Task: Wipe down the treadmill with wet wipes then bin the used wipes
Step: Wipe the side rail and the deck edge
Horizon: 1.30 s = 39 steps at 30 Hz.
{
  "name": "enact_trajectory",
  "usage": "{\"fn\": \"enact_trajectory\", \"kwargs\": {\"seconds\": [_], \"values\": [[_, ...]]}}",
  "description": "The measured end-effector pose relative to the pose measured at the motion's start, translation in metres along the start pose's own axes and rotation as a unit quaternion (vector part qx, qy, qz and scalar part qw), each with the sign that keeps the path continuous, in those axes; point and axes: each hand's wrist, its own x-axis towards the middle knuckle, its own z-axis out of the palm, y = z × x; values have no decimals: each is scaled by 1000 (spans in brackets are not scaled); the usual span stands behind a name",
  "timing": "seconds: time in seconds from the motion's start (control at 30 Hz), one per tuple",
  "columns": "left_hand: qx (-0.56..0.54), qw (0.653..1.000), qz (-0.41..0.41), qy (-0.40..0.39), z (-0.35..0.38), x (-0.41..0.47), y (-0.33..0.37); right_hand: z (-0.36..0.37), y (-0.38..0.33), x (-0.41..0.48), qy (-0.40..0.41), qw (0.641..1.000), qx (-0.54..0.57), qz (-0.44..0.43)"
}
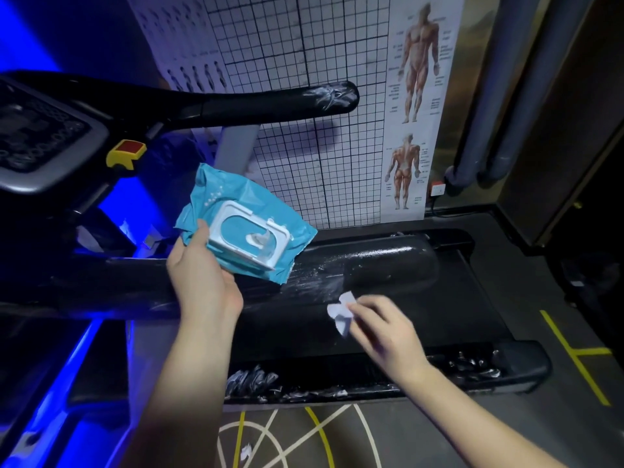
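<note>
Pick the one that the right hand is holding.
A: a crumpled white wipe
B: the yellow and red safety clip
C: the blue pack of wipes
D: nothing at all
A: the right hand pinches a crumpled white wipe over the treadmill, while the left hand grips the blue pack.

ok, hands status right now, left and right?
Left hand: closed on the blue wet wipes pack, lid open.
Right hand: pinching a crumpled white wipe above the treadmill.
</note>
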Motion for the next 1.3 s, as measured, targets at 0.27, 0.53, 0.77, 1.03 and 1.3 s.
{"fn": "enact_trajectory", "kwargs": {"seconds": [0.27, 0.53, 0.77, 1.03, 1.3], "values": [[-7, 1000, 8, 16, -10, 1, 6, -8, 11, 59, 122, 992, -43, 1], [-8, 1000, 18, 13, -16, 1, 10, 56, -9, -19, -127, 991, 33, -19], [-13, 999, 32, 31, -23, 7, 21, -9, -22, 54, 88, 995, 8, -44], [-13, 1000, 13, 20, -20, 0, 16, 31, 14, 18, -18, 994, -42, -103], [-33, 999, 28, 18, -21, 4, 21, 24, -29, 21, 0, 998, 46, -48]]}}
